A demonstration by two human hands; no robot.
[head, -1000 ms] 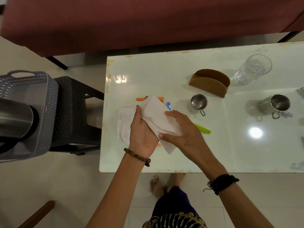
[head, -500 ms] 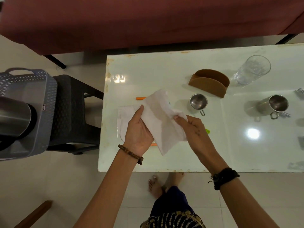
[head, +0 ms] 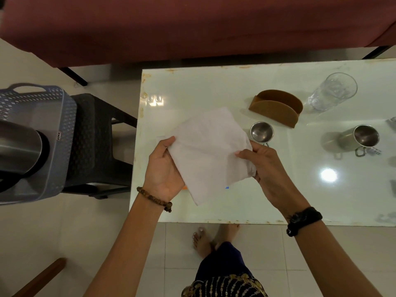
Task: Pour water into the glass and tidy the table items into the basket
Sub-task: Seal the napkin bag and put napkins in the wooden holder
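A white paper napkin (head: 205, 153) is held spread above the left part of the white table (head: 214, 91). My left hand (head: 164, 170) grips its left edge and my right hand (head: 264, 168) pinches its right edge. The clear glass (head: 332, 92) stands at the table's far right. A grey perforated basket (head: 57, 116) sits on a dark stool (head: 94, 138) to the left of the table, with a steel kettle (head: 19, 146) lying in it. Small coloured bits under the napkin are mostly hidden.
A brown napkin holder (head: 276, 109) stands behind a small steel cup (head: 261, 131). A larger steel mug (head: 355, 139) is at the right. A maroon sofa (head: 192, 24) runs along the far side. My bare feet (head: 205, 239) are below the table's near edge.
Both hands have lifted the napkin off the table and pulled it open into a flat sheet. It now covers the coloured sticks that showed beside it before.
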